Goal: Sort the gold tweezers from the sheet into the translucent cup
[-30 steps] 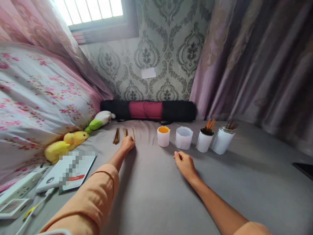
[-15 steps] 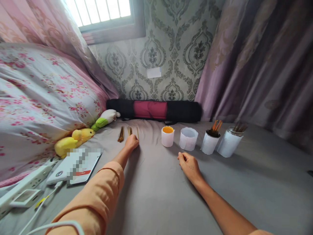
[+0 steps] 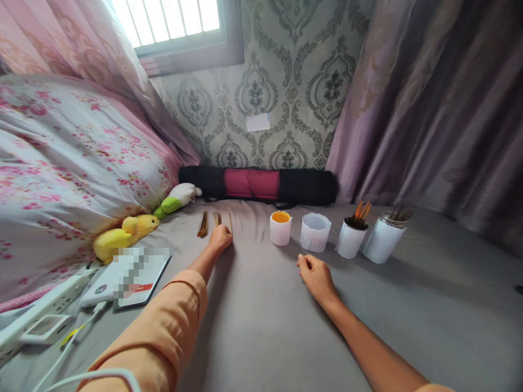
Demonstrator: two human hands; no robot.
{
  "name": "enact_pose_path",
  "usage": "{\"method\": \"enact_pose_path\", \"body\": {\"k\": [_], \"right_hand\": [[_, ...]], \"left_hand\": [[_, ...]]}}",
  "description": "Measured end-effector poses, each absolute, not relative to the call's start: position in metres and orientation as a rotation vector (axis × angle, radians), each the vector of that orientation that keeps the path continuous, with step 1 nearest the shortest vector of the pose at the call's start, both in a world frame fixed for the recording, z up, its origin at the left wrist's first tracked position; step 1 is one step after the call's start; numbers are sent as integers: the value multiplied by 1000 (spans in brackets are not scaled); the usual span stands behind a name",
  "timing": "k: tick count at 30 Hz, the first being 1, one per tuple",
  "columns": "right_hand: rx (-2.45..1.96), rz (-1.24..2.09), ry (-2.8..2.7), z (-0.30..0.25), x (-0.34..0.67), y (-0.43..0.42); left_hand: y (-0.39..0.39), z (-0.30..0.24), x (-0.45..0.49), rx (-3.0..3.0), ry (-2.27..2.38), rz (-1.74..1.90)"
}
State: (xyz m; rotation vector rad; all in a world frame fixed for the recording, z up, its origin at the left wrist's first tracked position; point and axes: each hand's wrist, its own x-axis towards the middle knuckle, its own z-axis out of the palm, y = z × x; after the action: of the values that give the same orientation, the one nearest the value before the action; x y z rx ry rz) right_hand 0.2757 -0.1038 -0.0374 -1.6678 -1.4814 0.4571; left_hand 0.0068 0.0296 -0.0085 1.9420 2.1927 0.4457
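Sticks (image 3: 219, 219): you're likely picking; left hand (image 3: 221, 237) at them, grip unclear; right hand (image 3: 316, 274) curled closed; next needs clean pinch.

Sticks (image 3: 203, 224) left, cups (image 3: 280, 232) right, roll (image 3: 251, 184) behind

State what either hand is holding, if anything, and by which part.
Left hand: at the near end of the lone thin stick, hold unclear. Right hand: nothing visible in its curled grip.
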Motion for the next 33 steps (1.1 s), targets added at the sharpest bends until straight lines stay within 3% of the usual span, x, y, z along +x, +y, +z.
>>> {"method": "enact_pose_path", "body": {"k": [33], "right_hand": [[-1674, 445, -1496, -39, 276, -103]], "left_hand": [[31, -3, 7, 1588, 2086, 822]]}}
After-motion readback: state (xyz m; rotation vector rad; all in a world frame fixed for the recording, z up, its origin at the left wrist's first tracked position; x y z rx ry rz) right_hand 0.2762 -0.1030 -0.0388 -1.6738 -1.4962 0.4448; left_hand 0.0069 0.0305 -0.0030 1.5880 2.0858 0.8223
